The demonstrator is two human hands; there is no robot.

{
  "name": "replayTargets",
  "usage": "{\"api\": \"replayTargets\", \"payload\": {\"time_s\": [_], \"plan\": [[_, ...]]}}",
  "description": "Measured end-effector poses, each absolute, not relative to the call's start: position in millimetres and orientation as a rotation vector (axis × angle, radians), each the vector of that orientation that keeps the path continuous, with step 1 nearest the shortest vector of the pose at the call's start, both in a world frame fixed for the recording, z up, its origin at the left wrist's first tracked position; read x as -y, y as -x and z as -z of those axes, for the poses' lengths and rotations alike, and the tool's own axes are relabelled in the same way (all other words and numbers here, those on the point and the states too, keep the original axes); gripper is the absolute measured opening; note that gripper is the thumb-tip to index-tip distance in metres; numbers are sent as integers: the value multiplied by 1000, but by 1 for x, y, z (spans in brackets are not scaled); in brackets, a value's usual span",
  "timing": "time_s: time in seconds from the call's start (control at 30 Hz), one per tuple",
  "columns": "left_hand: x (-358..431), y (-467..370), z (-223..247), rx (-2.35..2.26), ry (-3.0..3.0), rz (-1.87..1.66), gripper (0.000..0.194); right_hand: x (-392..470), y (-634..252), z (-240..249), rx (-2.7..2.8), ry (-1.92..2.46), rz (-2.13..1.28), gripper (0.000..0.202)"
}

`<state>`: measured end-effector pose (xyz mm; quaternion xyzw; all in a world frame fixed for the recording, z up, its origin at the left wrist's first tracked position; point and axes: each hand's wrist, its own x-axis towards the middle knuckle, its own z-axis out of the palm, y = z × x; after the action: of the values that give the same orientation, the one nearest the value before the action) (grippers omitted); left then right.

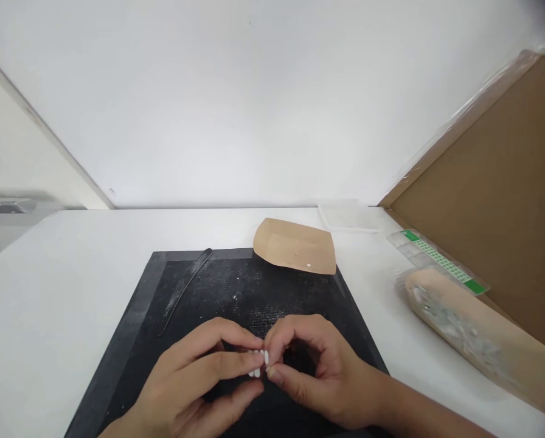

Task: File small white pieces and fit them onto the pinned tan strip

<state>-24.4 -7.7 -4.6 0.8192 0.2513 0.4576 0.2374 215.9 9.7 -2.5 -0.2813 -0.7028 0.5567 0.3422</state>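
Small white oblong pieces (257,372) sit side by side between my two hands, low in the middle of the head view. My left hand (213,371) pinches them from the left, its fingers partly covering them. From the right, my right hand (306,368) holds its thumb and index finger closed at the rightmost white piece (266,358). Both hands are just above a black mat (218,298) dotted with white specks. The fingers hide the far ends of the pieces.
A thin dark curved tool (185,291) lies on the mat's left. A brown paper tray (295,246) overlaps its far edge. Beyond is a clear shallow tray (348,219). At right are a green-marked plastic strip (443,261) and a brown container (510,347) with clear plastic pieces.
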Motion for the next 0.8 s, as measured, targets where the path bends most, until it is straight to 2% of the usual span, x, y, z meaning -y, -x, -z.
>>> {"api": "replayTargets", "payload": {"time_s": [0.23, 0.8], "plan": [[8, 26, 3, -683, -2276, -1246, 23, -7, -215, 11, 1665, 703, -1629, 11], [4, 28, -3, -759, -2309, -1286, 11, -6, -215, 11, 1506, 815, -1780, 25]]}}
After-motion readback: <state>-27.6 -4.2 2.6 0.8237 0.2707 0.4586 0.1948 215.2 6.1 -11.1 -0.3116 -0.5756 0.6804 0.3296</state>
